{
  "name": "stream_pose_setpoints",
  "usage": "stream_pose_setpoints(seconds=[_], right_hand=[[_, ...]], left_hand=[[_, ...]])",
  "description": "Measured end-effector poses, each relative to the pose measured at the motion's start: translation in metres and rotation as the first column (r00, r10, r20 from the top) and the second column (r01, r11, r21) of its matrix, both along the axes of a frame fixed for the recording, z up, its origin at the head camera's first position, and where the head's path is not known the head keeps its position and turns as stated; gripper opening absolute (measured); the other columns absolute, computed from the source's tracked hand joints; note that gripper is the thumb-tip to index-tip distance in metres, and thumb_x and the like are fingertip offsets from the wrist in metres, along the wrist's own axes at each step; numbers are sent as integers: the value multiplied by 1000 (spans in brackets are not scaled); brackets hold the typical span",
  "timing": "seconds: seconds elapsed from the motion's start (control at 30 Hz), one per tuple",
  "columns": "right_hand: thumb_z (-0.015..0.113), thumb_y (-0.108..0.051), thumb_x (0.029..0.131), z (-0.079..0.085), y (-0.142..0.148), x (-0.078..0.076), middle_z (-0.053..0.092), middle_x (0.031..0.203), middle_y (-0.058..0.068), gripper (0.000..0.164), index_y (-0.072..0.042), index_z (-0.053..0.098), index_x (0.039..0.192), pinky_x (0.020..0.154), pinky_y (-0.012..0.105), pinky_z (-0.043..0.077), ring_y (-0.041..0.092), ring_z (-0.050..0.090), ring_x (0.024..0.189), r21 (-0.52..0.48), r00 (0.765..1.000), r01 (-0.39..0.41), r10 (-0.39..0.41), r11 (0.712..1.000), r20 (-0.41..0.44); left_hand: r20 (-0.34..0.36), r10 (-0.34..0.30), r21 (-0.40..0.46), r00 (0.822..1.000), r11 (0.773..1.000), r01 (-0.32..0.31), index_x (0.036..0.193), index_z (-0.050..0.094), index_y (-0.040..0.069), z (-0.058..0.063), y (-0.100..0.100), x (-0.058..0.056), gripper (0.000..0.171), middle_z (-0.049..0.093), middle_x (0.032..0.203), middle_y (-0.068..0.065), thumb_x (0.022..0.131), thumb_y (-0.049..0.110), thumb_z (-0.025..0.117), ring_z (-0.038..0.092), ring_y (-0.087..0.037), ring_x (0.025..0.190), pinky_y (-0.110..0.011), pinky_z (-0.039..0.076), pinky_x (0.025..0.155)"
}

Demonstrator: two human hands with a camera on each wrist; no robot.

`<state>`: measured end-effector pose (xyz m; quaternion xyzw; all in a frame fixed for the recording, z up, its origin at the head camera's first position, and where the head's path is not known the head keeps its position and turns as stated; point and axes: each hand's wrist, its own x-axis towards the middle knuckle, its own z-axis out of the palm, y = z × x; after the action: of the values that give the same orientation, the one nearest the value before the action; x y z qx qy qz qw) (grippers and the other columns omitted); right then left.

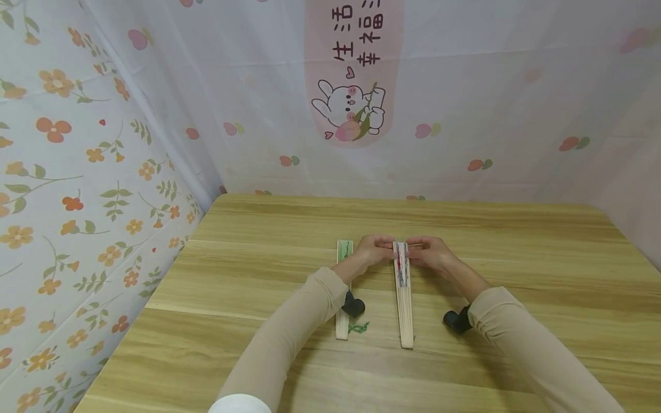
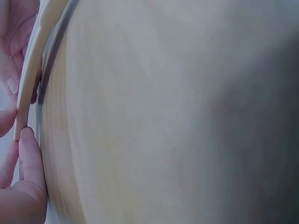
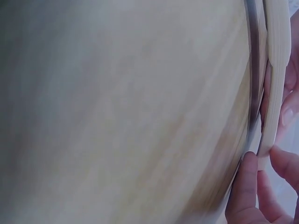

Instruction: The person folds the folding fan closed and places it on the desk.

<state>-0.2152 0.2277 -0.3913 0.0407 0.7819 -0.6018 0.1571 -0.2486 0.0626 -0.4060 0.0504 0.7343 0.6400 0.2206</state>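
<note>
A closed folding fan [image 1: 405,310] with pale wooden ribs and white paper marked in red and grey lies lengthwise between the two hands. My left hand [image 1: 374,249] pinches its far end from the left, while my right hand [image 1: 431,253] does the same from the right. The left wrist view catches the fan's pale edge [image 2: 30,70] between thumb and finger; in the right wrist view the fan's edge [image 3: 278,84] also runs between the fingertips. Left of it lies a second closed folding fan [image 1: 345,250], green at its far end, partly covered by the left forearm.
A green cord [image 1: 359,327] lies by the second fan's near end. Both fans are on a wood-grain table [image 1: 206,298]. A printed curtain [image 1: 248,86] hangs behind, and a flowered cloth [image 1: 77,189] is on the left. Dark wrist cameras [image 1: 457,322] hang below the wrists.
</note>
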Motion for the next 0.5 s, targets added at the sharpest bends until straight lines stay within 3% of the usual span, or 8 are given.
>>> stream_pose_setpoints(seconds=[0.5], right_hand=[[55,-2,86,-1,3,-1,45,118,30,47,12,36,126,84,33,47,14,57,89,34,999,-32,33,999,-10]], left_hand=[[-27,-12,-26,1000,1000,11,112,58,1,1,1,2,40,61,95,-7,74,-3,67,60,-15,82,-23,51,69]])
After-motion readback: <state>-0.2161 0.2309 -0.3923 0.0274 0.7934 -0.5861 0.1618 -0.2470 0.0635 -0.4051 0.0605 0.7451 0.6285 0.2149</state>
